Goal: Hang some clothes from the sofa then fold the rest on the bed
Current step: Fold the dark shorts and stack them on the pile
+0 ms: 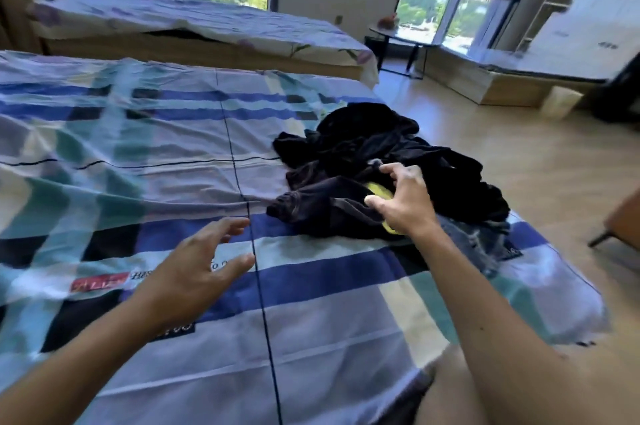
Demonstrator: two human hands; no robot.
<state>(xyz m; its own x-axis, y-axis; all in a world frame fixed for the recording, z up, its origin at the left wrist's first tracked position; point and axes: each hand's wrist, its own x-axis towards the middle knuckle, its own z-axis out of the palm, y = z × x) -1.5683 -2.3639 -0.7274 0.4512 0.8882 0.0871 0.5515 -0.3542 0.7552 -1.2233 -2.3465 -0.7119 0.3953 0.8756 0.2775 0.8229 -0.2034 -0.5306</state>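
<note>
Head view: a heap of dark clothes (377, 161) lies crumpled on the bed (138, 154), toward 2 o'clock from the frame's centre and near the bed's right edge. A yellow patch (377, 189) shows within it, and a denim piece (485, 241) lies at its 5 o'clock. The right hand (405, 206) hovers over the heap, fingers (393, 168) spread wide, holding nothing. The left hand (197, 265), at the heap's 8 o'clock, is spread above the sheet, empty. The cloth looks soft, light and limp, likely to sag and tangle. A pinch on a hem or waistband seems the best hold.
</note>
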